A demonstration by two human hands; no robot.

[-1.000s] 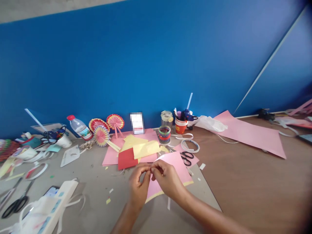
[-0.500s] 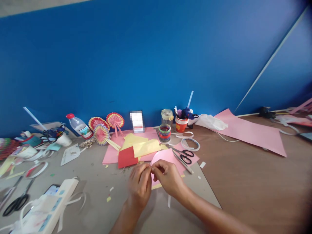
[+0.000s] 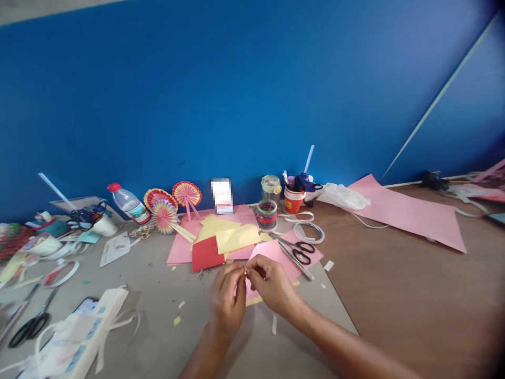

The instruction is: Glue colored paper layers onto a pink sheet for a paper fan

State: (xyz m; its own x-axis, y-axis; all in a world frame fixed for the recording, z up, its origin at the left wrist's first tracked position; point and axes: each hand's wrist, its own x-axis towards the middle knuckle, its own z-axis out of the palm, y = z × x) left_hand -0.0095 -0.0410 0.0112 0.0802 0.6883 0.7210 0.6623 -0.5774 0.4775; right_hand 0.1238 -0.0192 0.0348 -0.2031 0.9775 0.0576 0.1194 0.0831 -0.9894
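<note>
Pink paper [image 3: 273, 255] had drawn in tighter since 1 second before, uncovering the scissors [image 3: 299, 252], while our left hand [image 3: 228, 303] and right hand [image 3: 273, 287] met, both pinching its near edge just above the surface [image 3: 158, 276].

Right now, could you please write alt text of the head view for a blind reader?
The left hand and right hand pinch the edge of a pink paper sheet over a cluttered table; black scissors lie beside it.
</note>
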